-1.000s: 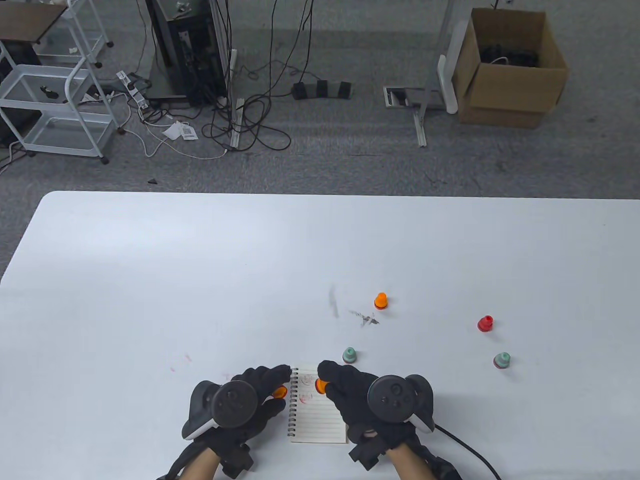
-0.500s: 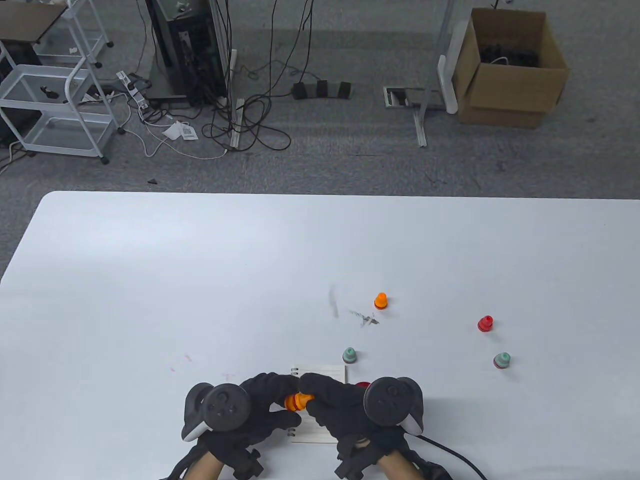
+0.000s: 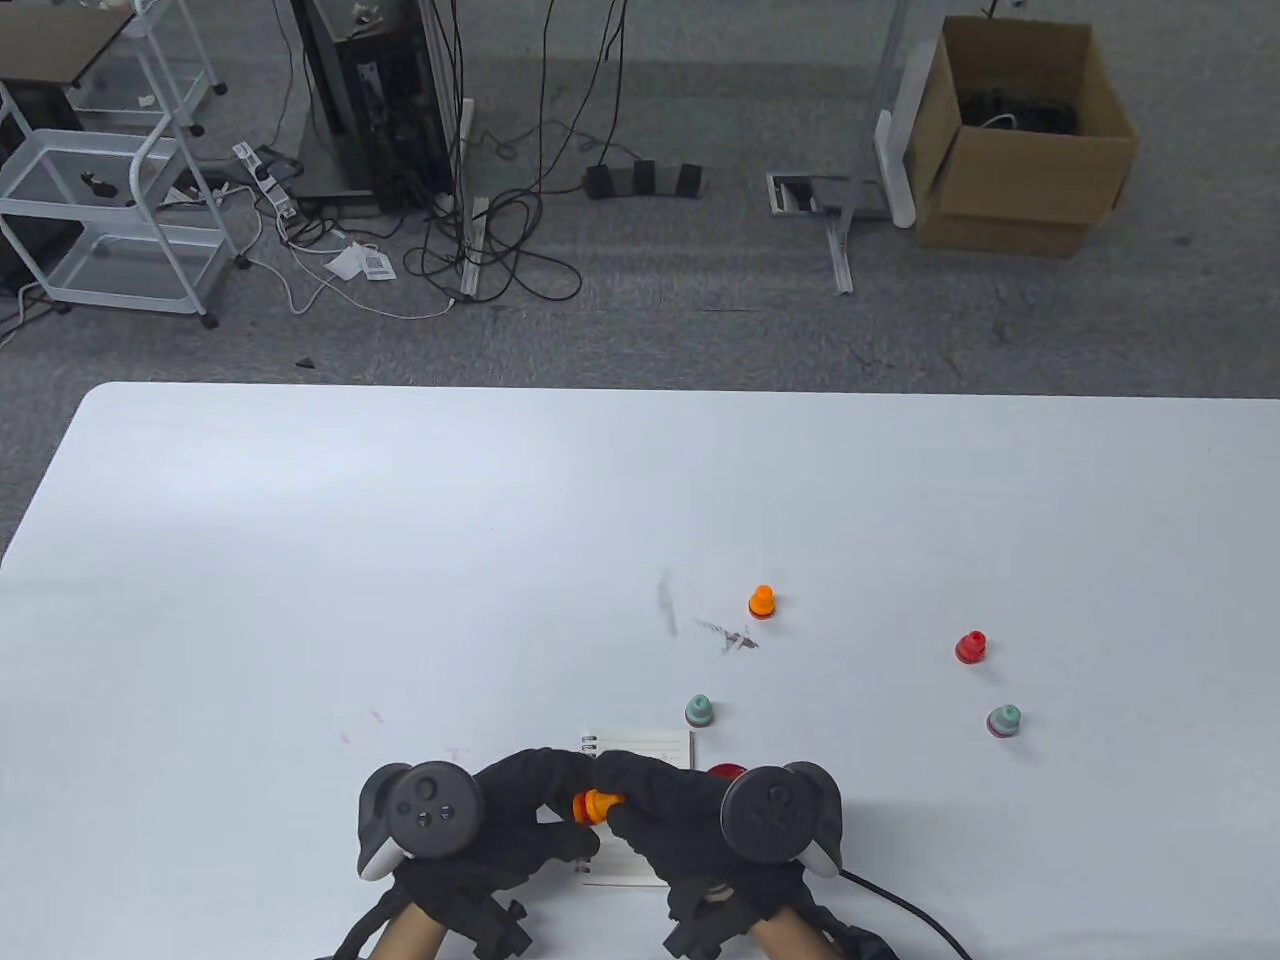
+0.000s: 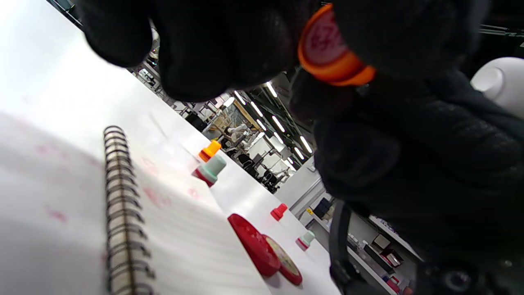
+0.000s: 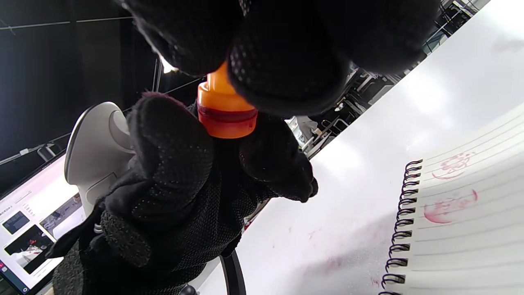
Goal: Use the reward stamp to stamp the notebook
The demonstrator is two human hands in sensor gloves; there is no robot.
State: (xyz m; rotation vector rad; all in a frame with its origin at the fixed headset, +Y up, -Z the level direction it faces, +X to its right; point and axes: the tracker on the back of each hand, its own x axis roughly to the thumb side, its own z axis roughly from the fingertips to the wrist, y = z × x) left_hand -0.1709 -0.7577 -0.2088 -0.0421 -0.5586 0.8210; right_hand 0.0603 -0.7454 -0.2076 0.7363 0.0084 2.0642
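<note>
I hold an orange stamp [image 3: 597,803] between both hands, just above the spiral notebook [image 3: 650,745]. My right hand [image 3: 628,790] pinches its knob end from above in the right wrist view, at the orange stamp [image 5: 225,110]. My left hand [image 3: 568,790] curls its thumb and fingers round the stamp's lower orange piece. The left wrist view shows a round red-printed face on the stamp [image 4: 327,49]. The lined notebook page [image 5: 470,229] carries two red stamp prints [image 5: 450,205]. Most of the notebook lies hidden under my hands in the table view.
A red disc [image 3: 725,772] lies right of the notebook, and the left wrist view shows the disc [image 4: 256,248] as two flat pieces. Further stamps stand on the white table [image 3: 300,550]: orange [image 3: 761,601], teal [image 3: 699,710], red [image 3: 970,647], teal [image 3: 1004,720].
A second ago my hands were apart, the left holding an orange cap and the right holding the stamp. They came together over the notebook and have since moved only slightly toward me.
</note>
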